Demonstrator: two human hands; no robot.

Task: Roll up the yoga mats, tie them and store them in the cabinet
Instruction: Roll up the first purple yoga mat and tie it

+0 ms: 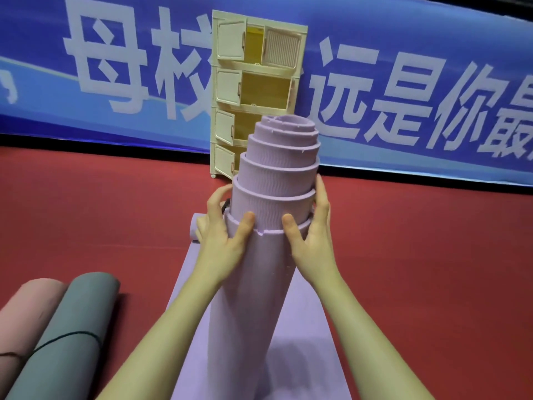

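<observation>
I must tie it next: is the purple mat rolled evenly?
No. The purple mat has telescoped: its inner layers stick out in steps.

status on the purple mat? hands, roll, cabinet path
Left hand and right hand grip purple mat, upright. Roll telescoped, inner layers poking out top, untied. Cabinet behind, doors open.

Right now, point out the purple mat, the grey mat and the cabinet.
purple mat (253, 298): head view, outer wrap of the upright roll.
grey mat (78, 319): head view, middle of the rolled body.
cabinet (229, 39): head view, top left door.
</observation>
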